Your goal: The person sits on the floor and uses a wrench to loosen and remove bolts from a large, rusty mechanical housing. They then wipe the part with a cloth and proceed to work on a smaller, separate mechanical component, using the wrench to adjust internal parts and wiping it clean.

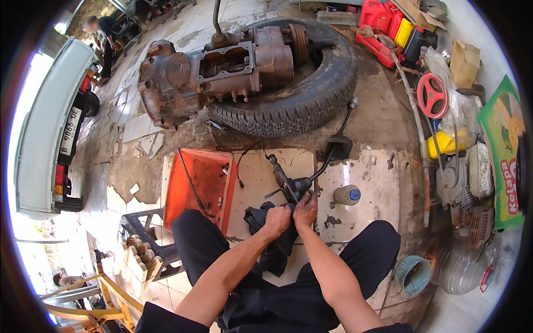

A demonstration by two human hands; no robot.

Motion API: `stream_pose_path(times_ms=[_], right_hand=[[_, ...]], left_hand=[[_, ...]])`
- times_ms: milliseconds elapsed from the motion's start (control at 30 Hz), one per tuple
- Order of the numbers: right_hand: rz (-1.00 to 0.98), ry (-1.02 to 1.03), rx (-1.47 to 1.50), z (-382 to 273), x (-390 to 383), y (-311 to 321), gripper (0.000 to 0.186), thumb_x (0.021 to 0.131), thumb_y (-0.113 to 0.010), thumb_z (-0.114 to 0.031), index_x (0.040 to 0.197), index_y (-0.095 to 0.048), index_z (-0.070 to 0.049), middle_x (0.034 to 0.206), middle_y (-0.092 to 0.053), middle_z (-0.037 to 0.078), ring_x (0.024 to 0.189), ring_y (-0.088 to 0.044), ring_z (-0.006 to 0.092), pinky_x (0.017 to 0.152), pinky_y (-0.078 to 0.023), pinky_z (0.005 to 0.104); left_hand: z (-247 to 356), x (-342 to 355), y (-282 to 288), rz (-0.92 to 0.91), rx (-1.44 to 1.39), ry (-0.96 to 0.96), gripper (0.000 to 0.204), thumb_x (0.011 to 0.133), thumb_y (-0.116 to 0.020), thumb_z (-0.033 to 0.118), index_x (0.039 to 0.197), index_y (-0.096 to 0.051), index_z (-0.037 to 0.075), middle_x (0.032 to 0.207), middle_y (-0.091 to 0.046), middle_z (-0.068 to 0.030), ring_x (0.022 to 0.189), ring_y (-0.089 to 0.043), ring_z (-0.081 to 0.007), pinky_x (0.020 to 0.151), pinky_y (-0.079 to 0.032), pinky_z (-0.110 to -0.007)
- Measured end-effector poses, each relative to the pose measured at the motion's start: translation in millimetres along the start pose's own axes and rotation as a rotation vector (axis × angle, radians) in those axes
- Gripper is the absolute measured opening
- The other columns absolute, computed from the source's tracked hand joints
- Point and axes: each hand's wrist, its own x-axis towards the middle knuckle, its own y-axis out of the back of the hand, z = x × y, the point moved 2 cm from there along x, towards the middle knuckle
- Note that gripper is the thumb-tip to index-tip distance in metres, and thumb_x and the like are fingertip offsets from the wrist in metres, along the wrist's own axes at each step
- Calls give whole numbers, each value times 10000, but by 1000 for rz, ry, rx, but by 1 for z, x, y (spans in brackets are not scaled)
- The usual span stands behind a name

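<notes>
Between my knees on the tiled floor lies a dark, greasy gear shift lever assembly (283,178). Its bent rod runs up to the right, through a black rubber boot (337,149) to a round knob (353,102). My left hand (277,220) is closed in a fist around a black cloth (257,218), which hangs down between my legs. Right beside it, my right hand (305,211) has its fingers wrapped round the near end of the assembly. A small jar with a blue lid (347,195) stands just to the right.
Ahead, a rusty gearbox (230,66) rests on a large tyre (288,114). An orange tray (194,183) with a thin rod is at left. Red jerrycans (377,19), a red handwheel (432,95) and clutter line the right wall. A white vehicle (53,122) and another person (105,36) are far left.
</notes>
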Motion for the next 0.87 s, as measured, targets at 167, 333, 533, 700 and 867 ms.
stream_pose_path(times_ms=[167, 333, 533, 700, 867], right_hand=[[24, -25, 19, -2, -2, 6, 322, 966, -432, -186, 1121, -590, 48, 1051, -641, 286, 988, -612, 452, 870, -468, 497], [35, -21, 0, 6, 0, 8, 330, 976, -434, -202, 1135, -596, 39, 1026, -651, 288, 971, -620, 453, 862, -475, 481], [-7, -12, -15, -2, -4, 8, 335, 994, -428, -234, 1113, -603, 27, 981, -653, 299, 924, -622, 469, 826, -480, 489], [-66, -17, -111, -4, -3, 5, 358, 1000, -431, -294, 1064, -572, 28, 1000, -646, 292, 935, -616, 478, 829, -470, 522], [-155, -41, -134, -7, -3, 6, 409, 1007, -437, -360, 1080, -567, 21, 1048, -636, 303, 961, -614, 471, 856, -459, 524]], left_hand=[[-6, -13, 7, 43, -40, -53, 171, 839, -535, 95, 918, -608, -38, 788, -686, -243, 762, -691, -396, 658, -553, -482], [-7, -21, 10, 14, -106, -46, 200, 855, -546, 133, 924, -599, -46, 790, -680, -253, 765, -682, -415, 679, -548, -501], [-32, -40, 5, -12, -342, 45, 286, 851, -576, 221, 959, -589, -43, 878, -660, -284, 880, -650, -446, 778, -515, -527], [-33, -48, 7, -37, -775, 241, 387, 868, -565, 299, 1067, -598, -32, 1030, -619, -337, 1030, -611, -430, 892, -467, -511], [-63, -7, -30, -214, -575, -81, 510, 859, -573, 420, 1129, -615, -11, 1214, -592, -314, 1114, -578, -458, 966, -455, -458]])
